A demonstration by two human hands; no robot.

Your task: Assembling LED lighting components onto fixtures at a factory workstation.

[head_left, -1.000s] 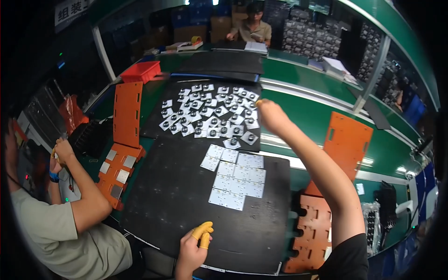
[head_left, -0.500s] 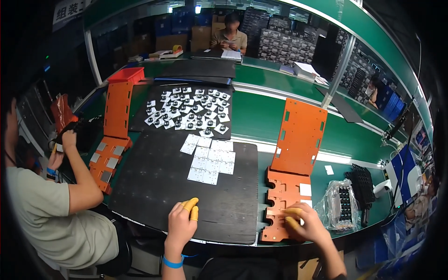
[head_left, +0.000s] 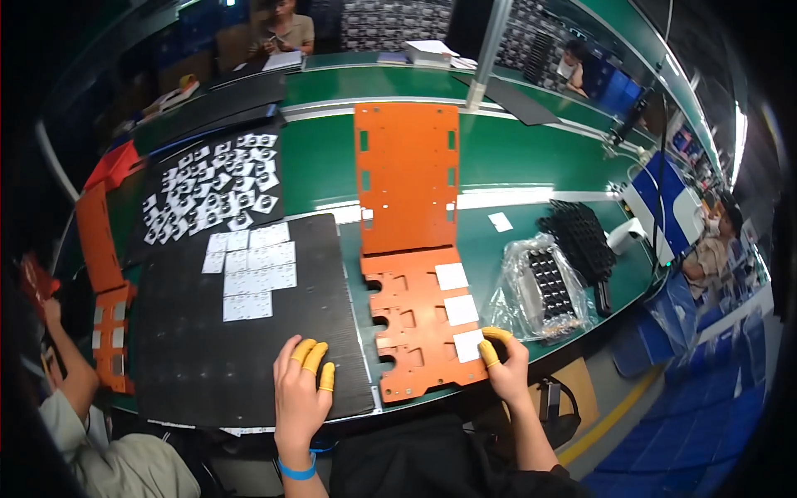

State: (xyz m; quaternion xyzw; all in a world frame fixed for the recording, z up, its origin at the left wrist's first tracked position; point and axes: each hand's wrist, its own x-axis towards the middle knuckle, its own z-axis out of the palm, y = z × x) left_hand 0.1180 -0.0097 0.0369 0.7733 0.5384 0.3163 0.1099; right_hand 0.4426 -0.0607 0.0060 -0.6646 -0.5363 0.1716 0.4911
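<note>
Seen from the head view, looking down, the person's right hand (head_left: 509, 375) is at the right side of an orange fixture base (head_left: 425, 336), thumb and forefinger in yellow finger cots meeting the edge of the nearest white square plate (head_left: 468, 346). I can't tell whether they pinch it or only press it. That plate lies on the base, in line with a middle plate (head_left: 461, 310) and a far plate (head_left: 451, 275); the orange lid (head_left: 407, 183) stands raised behind them.

The left hand (head_left: 299, 407), a blue wristband (head_left: 297, 467) below it, is at the near right part of a black mat (head_left: 191, 357), fingers loosely parted and nothing visible in its grasp (three of them wear yellow cots too). Farther up that mat, white circuit boards (head_left: 261, 267) lie edge to edge; beyond are many white pieces with black round parts (head_left: 207, 187).

Right of the fixture, on the green surface (head_left: 481, 249), a clear plastic bag (head_left: 513, 278) wraps a black tray (head_left: 552, 282). At far left shows a co-worker's forearm (head_left: 75, 365).
</note>
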